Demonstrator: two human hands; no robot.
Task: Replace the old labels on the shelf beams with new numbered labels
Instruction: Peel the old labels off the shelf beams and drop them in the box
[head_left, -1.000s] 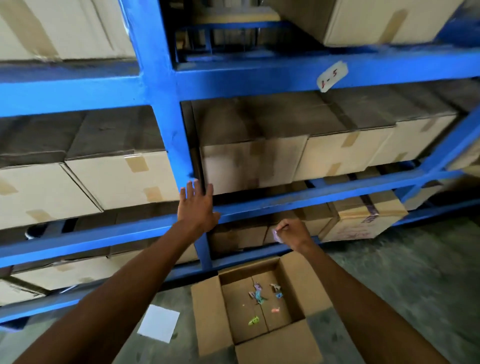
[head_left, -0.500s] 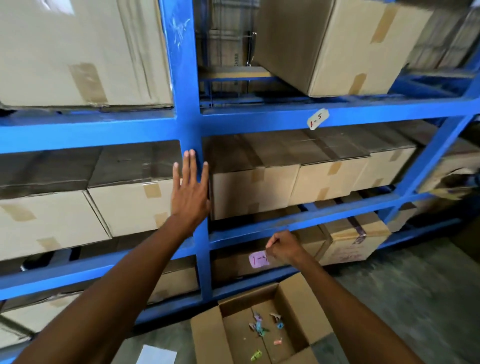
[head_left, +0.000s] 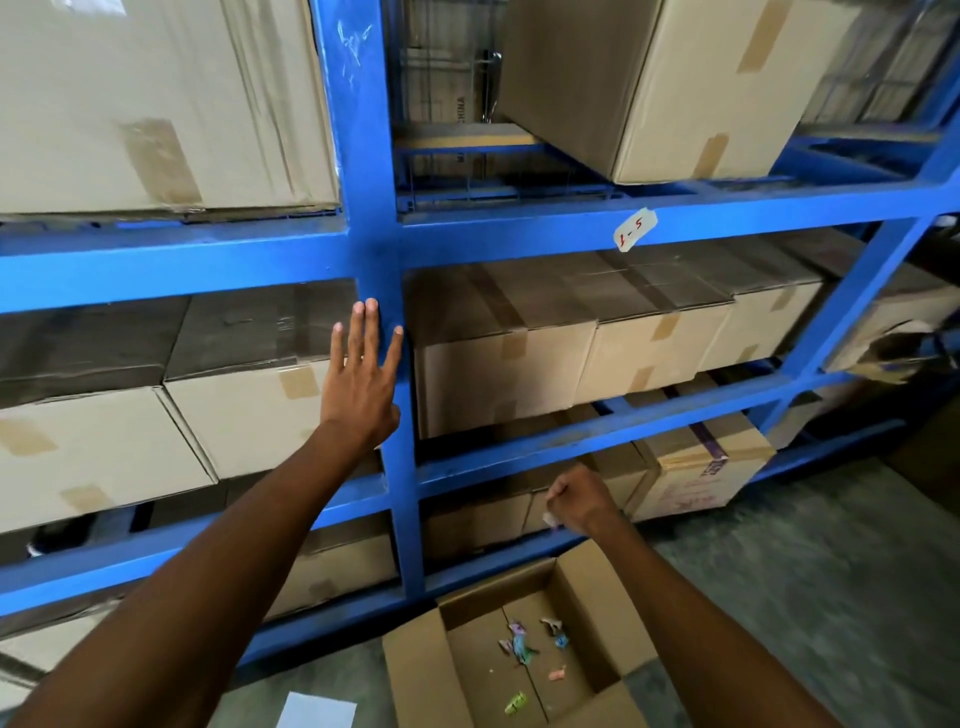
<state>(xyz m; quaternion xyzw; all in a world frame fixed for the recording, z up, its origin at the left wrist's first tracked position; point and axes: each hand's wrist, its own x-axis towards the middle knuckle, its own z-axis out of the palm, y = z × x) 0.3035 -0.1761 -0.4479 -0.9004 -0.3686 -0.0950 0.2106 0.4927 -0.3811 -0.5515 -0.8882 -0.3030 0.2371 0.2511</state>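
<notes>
On blue upright (head_left: 371, 156): left hand (head_left: 361, 382) flat, fingers spread. At 5 o'clock, right hand (head_left: 579, 500) fisted, pinching small pale label (head_left: 549, 518).

An open cardboard box (head_left: 415, 670) sits on the concrete floor (head_left: 810, 587). Inside it lie small coloured scraps (head_left: 522, 644). Left of the box, a white sheet of paper (head_left: 317, 711) lies flat. Above the box, taped cartons (head_left: 498, 384) stand in rows.

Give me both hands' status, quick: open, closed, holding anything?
Left hand: open, fingers spread flat against the blue upright post, holding nothing.
Right hand: closed, pinching a small pale scrap, maybe a peeled label; too small to tell.
</notes>
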